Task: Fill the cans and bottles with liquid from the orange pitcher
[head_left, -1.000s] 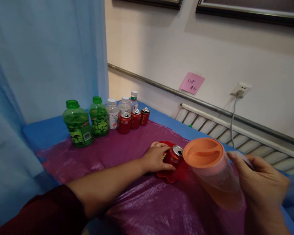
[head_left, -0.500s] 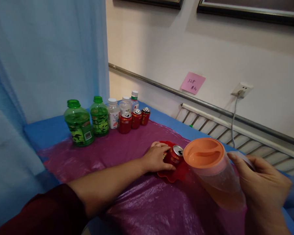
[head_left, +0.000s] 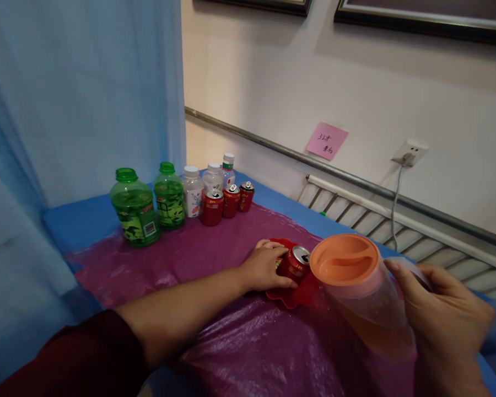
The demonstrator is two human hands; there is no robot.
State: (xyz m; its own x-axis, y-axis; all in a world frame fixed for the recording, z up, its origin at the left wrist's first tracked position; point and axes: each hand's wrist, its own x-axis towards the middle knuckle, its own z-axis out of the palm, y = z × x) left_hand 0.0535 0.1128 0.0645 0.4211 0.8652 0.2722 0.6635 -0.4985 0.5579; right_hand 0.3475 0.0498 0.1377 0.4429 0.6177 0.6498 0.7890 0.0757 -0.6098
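Observation:
My left hand (head_left: 267,267) is wrapped round a red drink can (head_left: 294,266) with an opened top. The can stands tilted slightly to the right over a red scallop-edged dish (head_left: 288,300). My right hand (head_left: 442,309) grips the handle of a clear plastic pitcher (head_left: 380,320) with an orange lid (head_left: 344,259). Brownish liquid shows inside the pitcher, which leans left so that its lid end is close beside the can's top. Whether liquid is flowing between them I cannot tell.
Two green bottles (head_left: 135,212), several white-capped clear bottles (head_left: 193,193) and three red cans (head_left: 212,209) stand at the back left. Purple plastic sheeting (head_left: 256,353) covers the blue tabletop (head_left: 78,204). A radiator (head_left: 355,220) and a plugged cord (head_left: 397,193) are by the wall.
The view has shifted very slightly. Both hands, the can and the pitcher keep nearly the same positions.

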